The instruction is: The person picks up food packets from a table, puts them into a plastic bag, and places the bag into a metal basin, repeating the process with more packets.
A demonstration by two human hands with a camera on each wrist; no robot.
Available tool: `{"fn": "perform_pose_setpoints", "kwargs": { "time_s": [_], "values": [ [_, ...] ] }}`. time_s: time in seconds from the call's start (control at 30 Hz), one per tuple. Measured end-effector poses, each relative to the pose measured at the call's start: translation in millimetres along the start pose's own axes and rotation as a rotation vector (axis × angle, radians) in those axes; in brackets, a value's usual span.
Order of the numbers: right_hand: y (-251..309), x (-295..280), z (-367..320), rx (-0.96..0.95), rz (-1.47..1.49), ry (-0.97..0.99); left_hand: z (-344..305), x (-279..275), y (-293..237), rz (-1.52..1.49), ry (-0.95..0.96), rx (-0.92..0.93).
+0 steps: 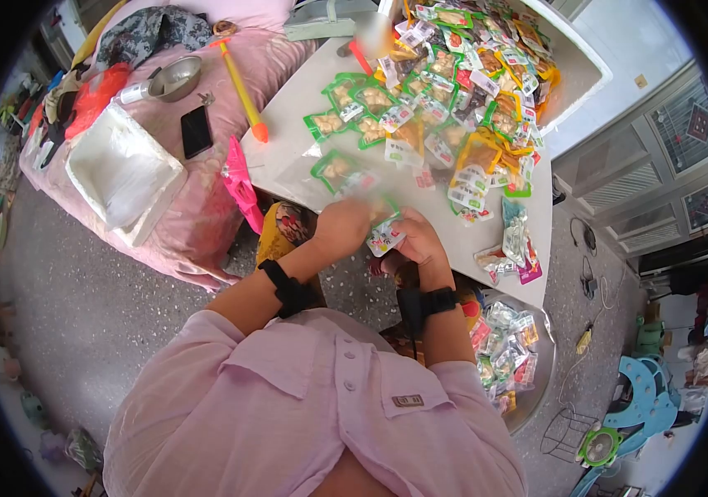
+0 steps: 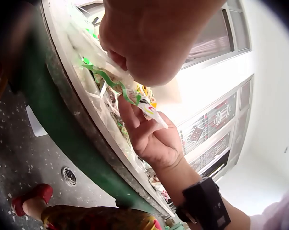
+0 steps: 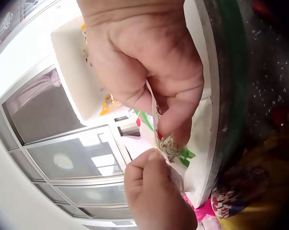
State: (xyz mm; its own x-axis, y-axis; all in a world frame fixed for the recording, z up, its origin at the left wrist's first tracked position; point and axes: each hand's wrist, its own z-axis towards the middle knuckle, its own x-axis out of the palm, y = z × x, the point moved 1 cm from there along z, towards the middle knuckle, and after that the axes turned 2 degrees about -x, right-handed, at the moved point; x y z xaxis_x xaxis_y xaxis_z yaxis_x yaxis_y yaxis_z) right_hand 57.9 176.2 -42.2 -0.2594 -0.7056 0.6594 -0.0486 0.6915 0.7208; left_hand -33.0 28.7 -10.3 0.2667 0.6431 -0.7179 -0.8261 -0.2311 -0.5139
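Just past the near table edge, both hands hold a green-edged snack packet (image 1: 384,238) with a white printed panel. My left hand (image 1: 344,229) has its back turned up in the head view. In the right wrist view, the left hand (image 3: 159,191) pinches one edge of the packet between thumb and curled forefinger. My right hand (image 1: 420,238) grips the other side, its thumb and fingers showing on the packet in the left wrist view. Beyond the hands, several green-edged packets (image 1: 329,124) of pale pieces lie on the white table (image 1: 288,161).
A white foam box (image 1: 573,79) at the table's back right spills a heap of packets. Silver packets (image 1: 515,232) lie at the right edge; a metal basin (image 1: 543,364) of packets stands below. Left is a pink bed (image 1: 205,224) with a foam tray (image 1: 122,170) and phone (image 1: 196,132).
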Motion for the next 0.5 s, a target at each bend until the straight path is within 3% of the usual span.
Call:
{"fn": "perform_pose_setpoints", "kwargs": {
  "time_s": [0.2, 0.5],
  "values": [
    [14.3, 7.5, 0.7, 0.115, -0.253, -0.062, -6.5, 1.4, 5.2, -0.043, -0.011, -0.021],
    [14.4, -30.5, -36.9, -0.071, 0.003, 0.061, -8.4, 0.9, 18.4, -0.184, -0.092, -0.165]
  ]
}}
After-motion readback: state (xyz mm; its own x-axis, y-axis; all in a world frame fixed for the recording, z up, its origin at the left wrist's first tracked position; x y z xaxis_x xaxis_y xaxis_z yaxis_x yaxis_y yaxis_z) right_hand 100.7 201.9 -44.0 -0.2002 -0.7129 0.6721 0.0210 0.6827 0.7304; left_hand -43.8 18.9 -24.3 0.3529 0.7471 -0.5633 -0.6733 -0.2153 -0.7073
